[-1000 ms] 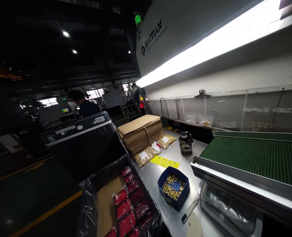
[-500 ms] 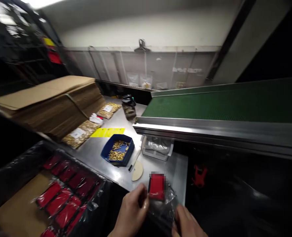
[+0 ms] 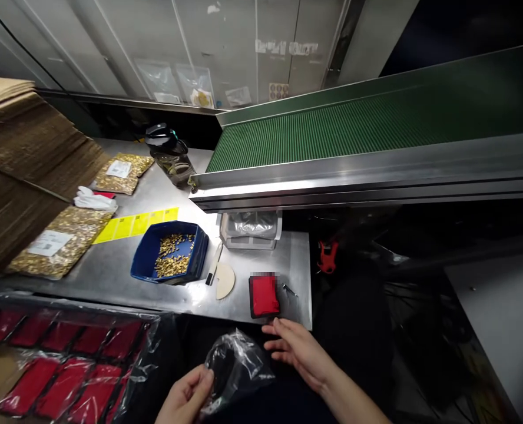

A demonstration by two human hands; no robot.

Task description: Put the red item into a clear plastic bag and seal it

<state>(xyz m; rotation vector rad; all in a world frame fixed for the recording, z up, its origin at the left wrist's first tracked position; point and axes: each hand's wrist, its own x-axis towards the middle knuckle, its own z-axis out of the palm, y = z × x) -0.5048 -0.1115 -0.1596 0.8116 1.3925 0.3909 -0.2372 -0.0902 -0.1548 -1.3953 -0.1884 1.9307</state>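
A blue tray (image 3: 143,266) of small brass parts sits on the steel desk (image 3: 111,277), with yellow labels (image 3: 133,225) just behind it. Two bags of brass parts (image 3: 56,250) lie beside a stack of flat cardboard (image 3: 18,153). A dark jar (image 3: 171,156) stands at the end of the green conveyor belt (image 3: 354,126).

1. The red part (image 3: 264,295) is now laid on the steel table (image 3: 111,274), no longer held.
2. The clear bag (image 3: 235,368) is now held by the left hand (image 3: 186,397) alone.
3. The right hand (image 3: 299,350) is now opened, just below the red part.
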